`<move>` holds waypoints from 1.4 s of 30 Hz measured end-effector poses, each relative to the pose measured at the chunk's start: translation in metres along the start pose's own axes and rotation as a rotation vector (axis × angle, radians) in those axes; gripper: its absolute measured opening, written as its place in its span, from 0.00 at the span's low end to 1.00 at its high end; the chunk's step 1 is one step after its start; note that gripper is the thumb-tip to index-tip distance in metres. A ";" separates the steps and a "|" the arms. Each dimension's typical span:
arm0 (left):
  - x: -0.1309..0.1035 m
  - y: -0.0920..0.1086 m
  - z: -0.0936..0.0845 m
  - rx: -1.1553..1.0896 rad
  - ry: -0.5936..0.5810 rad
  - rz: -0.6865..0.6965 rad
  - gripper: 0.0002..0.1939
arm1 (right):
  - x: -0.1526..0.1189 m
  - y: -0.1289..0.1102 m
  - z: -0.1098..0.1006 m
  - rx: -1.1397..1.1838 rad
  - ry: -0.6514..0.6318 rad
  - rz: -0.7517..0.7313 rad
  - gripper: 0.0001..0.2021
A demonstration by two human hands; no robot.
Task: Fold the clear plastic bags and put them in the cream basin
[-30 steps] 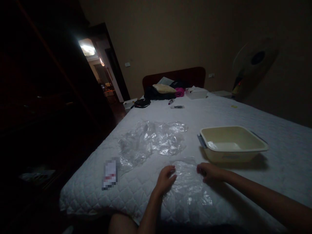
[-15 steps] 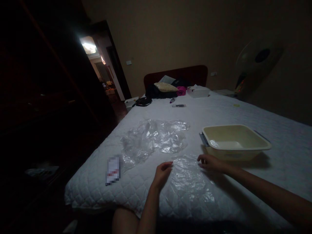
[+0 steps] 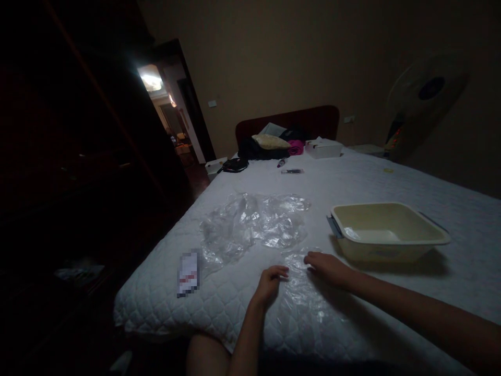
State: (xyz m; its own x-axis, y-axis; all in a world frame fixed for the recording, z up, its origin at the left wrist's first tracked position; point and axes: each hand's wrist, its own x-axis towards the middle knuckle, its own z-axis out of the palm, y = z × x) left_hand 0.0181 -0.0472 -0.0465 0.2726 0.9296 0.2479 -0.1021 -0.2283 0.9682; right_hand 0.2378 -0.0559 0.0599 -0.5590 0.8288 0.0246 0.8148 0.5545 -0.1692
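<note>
A clear, crinkled plastic bag [image 3: 301, 303] lies spread on the white quilted bed near its front edge. At its upper left edge is my left hand [image 3: 272, 282], fingers bent round and touching the film. My right hand [image 3: 326, 266] rests over the bag's upper part, with its fingertips closed on the thin film. More crumpled clear plastic [image 3: 254, 222] lies just beyond, to the left. A cream-coloured basin [image 3: 393, 250] with grey handles stands on the bed to the right of my right hand.
A blurred-out flat item [image 3: 188, 274] lies at the bed's left edge. Farther back are a black bag [image 3: 235, 165], a pillow [image 3: 271, 141], a pink roll [image 3: 296, 147] and a white box [image 3: 324, 149]. A fan [image 3: 430, 89] stands at the right.
My right hand has moved left over the bag, closer to my left hand. The bag's upper part is more bunched. The view has shifted slightly.
</note>
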 end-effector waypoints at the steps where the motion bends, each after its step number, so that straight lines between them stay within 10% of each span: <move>1: 0.000 0.000 0.000 0.029 -0.007 0.015 0.20 | -0.001 -0.018 -0.001 -0.087 -0.025 -0.081 0.09; 8: -0.001 0.001 0.003 0.081 0.018 -0.013 0.20 | -0.013 -0.100 0.036 -0.255 0.013 -0.574 0.05; 27: -0.002 0.005 0.003 0.101 0.032 -0.016 0.20 | 0.002 -0.111 0.052 -0.253 -0.120 -0.429 0.07; 42: -0.011 0.022 0.007 0.061 0.171 -0.080 0.14 | -0.003 -0.083 0.035 0.591 0.013 0.115 0.10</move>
State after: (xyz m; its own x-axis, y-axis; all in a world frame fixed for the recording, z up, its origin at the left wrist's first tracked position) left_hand 0.0195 -0.0642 -0.0279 0.1109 0.9799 0.1661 -0.0273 -0.1641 0.9861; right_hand 0.1669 -0.1070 0.0391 -0.4675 0.8839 -0.0147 0.6444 0.3293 -0.6902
